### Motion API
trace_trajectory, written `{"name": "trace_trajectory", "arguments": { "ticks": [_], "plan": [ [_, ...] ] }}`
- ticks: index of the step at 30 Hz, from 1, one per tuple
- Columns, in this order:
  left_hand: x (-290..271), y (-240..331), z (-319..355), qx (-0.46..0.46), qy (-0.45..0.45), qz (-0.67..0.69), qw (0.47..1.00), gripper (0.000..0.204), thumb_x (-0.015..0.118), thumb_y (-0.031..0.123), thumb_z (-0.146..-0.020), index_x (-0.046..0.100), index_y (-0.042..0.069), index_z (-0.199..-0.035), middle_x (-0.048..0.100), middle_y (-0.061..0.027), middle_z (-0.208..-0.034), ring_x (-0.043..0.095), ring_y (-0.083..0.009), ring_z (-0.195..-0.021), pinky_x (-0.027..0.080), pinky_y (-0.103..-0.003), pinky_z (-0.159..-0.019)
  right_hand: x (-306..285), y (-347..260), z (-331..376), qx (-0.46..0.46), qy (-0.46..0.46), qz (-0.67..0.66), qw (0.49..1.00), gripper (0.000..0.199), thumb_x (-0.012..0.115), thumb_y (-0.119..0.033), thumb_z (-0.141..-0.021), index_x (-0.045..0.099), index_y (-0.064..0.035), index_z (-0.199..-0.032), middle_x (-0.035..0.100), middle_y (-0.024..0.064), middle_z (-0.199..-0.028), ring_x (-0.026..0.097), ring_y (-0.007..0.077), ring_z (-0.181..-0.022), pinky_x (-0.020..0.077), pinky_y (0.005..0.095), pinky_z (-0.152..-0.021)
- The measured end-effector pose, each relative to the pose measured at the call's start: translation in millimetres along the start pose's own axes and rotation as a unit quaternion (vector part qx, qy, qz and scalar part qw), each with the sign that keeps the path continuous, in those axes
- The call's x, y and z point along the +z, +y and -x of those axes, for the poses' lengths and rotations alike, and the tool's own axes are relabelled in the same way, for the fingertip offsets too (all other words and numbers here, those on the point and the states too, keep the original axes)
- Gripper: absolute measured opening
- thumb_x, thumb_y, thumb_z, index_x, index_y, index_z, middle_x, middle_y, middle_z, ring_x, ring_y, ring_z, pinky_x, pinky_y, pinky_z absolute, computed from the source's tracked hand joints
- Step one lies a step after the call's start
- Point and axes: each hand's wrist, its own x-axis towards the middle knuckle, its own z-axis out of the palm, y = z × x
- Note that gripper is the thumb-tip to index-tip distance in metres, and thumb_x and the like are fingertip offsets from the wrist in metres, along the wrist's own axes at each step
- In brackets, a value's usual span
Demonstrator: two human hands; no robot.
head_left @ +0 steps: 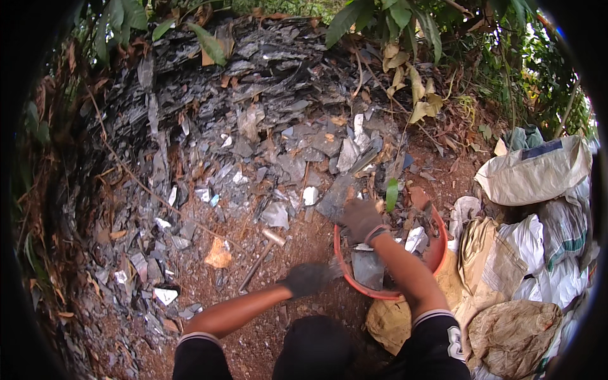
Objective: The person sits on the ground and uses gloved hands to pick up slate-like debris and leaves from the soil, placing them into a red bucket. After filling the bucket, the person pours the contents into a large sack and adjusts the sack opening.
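A round red-orange basin [434, 263] sits on the ground in front of me, holding broken stone pieces and a large grey flat slab [368, 270]. My right hand [361, 220], in a dark glove, is closed at the basin's far left rim, against a flat dark stone piece [334, 197] that it seems to grip by its edge. Left of the basin, low over the soil, is my left hand [306, 280], also gloved; its fingers are smeared by motion near the rim. A hammer [263, 256] lies on the soil beyond my left forearm.
A bank of dark layered rock [253, 82] rises ahead, with loose flakes spread below it. Full and folded sacks [535, 171] pile up on the right. An orange-brown stone [218, 253] lies left of the hammer. Leafy branches [386, 22] hang over the bank.
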Motion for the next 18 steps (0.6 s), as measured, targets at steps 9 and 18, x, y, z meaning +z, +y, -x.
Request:
{"name": "trace_trajectory", "arguments": {
  "ticks": [9, 18],
  "plan": [
    [-31.5, 59.7, -71.3, -0.117, 0.017, 0.213, 0.970, 0.055, 0.063, 0.045, -0.095, 0.059, 0.004, -0.131, 0.058, -0.0214, -0.135, 0.061, -0.0396, -0.116, 0.048, -0.047, -0.101, 3.5, 66.5, 112.7, -0.015, 0.085, 0.033, 0.996, 0.015, 0.059, -0.021, -0.086, 0.071, -0.0162, -0.095, 0.067, 0.0056, -0.097, 0.064, 0.0283, -0.099, 0.0524, 0.0447, -0.080],
    [-20.4, -77.8, 72.3, -0.375, 0.071, -0.190, 0.904, 0.063, 0.079, 0.042, -0.075, 0.058, 0.002, -0.118, 0.067, -0.0235, -0.105, 0.068, -0.0392, -0.097, 0.055, -0.053, -0.080, 61.5, 45.2, 204.0, 0.131, -0.065, 0.004, 0.989, 0.015, 0.061, -0.020, -0.089, 0.071, -0.0184, -0.100, 0.069, 0.0104, -0.096, 0.071, 0.0306, -0.089, 0.0563, 0.0443, -0.073]
  ]
}}
